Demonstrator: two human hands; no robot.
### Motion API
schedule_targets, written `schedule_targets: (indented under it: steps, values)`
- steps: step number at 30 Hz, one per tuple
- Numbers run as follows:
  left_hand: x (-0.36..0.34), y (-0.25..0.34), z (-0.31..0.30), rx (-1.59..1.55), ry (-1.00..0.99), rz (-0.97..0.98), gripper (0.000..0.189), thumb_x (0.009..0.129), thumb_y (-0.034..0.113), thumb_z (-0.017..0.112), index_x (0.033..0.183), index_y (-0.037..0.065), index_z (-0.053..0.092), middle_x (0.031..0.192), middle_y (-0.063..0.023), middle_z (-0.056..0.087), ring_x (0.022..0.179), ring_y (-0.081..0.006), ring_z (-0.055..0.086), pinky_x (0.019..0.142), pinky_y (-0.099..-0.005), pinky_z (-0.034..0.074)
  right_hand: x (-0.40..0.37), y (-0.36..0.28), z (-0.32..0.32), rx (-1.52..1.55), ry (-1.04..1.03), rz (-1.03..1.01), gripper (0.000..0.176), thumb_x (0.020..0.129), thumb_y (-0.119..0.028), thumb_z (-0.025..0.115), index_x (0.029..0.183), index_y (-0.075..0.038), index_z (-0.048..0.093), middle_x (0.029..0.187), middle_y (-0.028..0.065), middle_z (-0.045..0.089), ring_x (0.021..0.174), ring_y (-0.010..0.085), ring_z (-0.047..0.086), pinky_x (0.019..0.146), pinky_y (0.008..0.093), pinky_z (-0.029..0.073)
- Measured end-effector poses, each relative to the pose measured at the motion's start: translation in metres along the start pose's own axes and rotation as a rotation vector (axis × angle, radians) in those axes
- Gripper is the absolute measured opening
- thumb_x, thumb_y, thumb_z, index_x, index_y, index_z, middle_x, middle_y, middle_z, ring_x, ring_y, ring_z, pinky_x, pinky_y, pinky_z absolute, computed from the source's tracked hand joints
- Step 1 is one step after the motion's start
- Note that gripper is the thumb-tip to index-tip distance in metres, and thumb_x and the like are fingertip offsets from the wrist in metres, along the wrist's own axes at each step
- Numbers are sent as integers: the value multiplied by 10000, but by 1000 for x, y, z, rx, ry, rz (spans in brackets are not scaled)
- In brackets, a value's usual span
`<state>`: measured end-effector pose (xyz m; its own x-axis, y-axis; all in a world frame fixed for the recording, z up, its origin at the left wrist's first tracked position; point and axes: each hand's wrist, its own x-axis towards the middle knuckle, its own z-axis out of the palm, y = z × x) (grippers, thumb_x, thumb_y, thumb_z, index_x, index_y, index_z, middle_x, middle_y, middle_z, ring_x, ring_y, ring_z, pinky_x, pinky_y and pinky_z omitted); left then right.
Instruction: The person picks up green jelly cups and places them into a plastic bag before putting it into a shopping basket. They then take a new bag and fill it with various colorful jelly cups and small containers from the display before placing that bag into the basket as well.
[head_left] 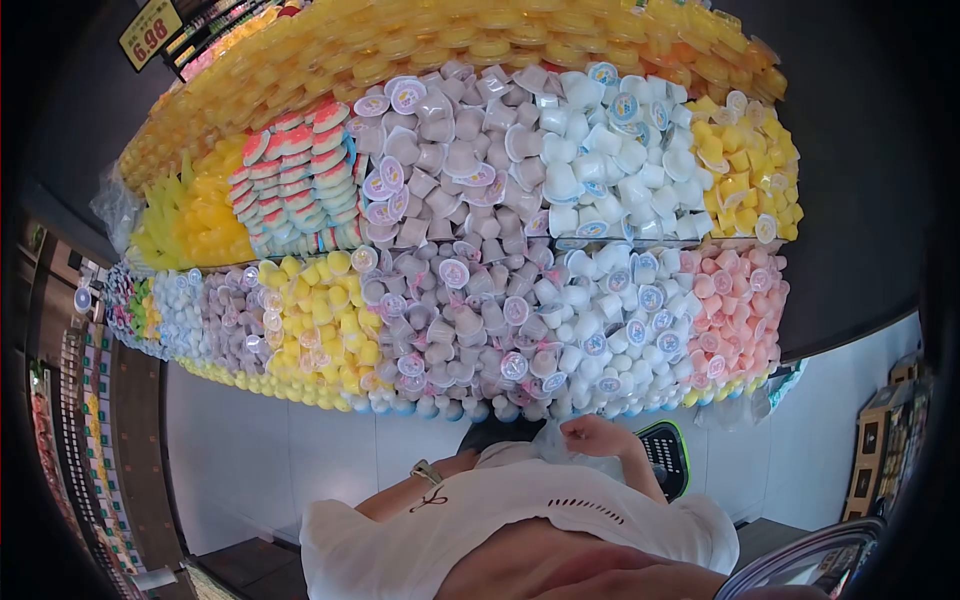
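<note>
My right hand [592, 436] is closed in front of my white shirt [520, 505], its fingers gripping a clear plastic bag [552, 440]. My left hand [456, 463], past the wrist with a watch [427, 471], is mostly hidden by the bag and shirt, so its fingers do not show. Just ahead of both hands is the display's front edge, heaped with small jelly cups: grey-purple cups [465, 325], white cups [618, 325], yellow cups [318, 305] and pink cups [737, 310].
Behind lie more cups, red-and-white packs [300, 165] and a long bank of yellow-orange cups [440, 40]. A price sign [150, 32] stands at the back left. A black basket with a green rim [684, 455] is beside my right arm. Shelves [95, 430] line the left.
</note>
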<state>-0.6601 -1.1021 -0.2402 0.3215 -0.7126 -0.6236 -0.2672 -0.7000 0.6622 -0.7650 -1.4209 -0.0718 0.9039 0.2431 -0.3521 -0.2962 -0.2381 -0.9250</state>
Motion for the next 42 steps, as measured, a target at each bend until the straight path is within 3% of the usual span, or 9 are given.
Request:
schedule_targets:
  steps: [14,16,19,23,26,28,33,36,42]
  values:
    - [-12,-7,-22,-130,-34,177,310,862,244,519,955,-52,518,814,-248,623,756,-439,593,664,-455,471,-51,-74,-47,-65,305,-306,153,694,27,603,801,-21,505,743,69,545,695,202,543,682,317,449]
    - [-26,16,-39,-135,-37,183,322,866,265,528,939,-48,538,843,-242,628,785,-405,606,696,-432,466,-69,-73,-70,-74,334,-649,167,707,34,609,827,-43,523,805,35,528,716,163,519,679,321,443]
    - [-14,7,-23,89,23,52,316,876,272,541,926,-40,548,929,-220,624,868,-307,607,740,-399,460,-51,-79,-51,487,899,-1331,107,743,-14,591,803,-63,518,774,30,524,699,176,514,680,359,456]
    - [8,8,-10,204,2,-165,309,875,265,555,1009,-14,559,1035,-155,607,959,-226,583,805,-358,456,-20,-110,-41,412,969,-935,71,782,-69,579,788,-69,508,767,30,523,686,190,518,686,375,454]
    - [7,6,-8,147,13,-131,308,875,263,554,1018,-10,558,1041,-152,604,963,-225,581,809,-356,455,29,-131,-65,-150,237,-893,124,719,-33,595,797,-51,500,778,86,511,759,297,513,729,383,433]
    - [8,4,-8,86,19,-70,307,875,261,554,1024,-8,557,1044,-150,603,966,-224,580,811,-354,455,70,-136,-15,-694,266,-880,277,673,-25,564,941,-52,503,789,105,511,760,302,525,740,392,434]
    - [4,0,-19,-84,-2,63,306,876,258,553,1039,-1,555,1054,-145,598,972,-221,578,818,-351,454,129,-68,68,-210,-641,-347,279,829,-98,553,1098,-80,483,1073,105,568,1070,261,519,865,386,405]
    - [-6,0,-25,-174,-40,116,306,876,255,553,1047,2,554,1059,-143,596,976,-220,576,821,-348,453,118,-86,78,-234,-649,-82,439,847,-172,578,1258,-121,431,1213,114,541,1143,273,491,926,403,389]
    - [-19,4,-13,-223,-73,134,306,877,251,552,1065,10,552,1071,-137,591,983,-217,573,829,-344,452,109,-54,85,-395,-475,-314,630,785,-238,649,1349,-166,376,1192,178,548,1097,342,511,936,380,394]
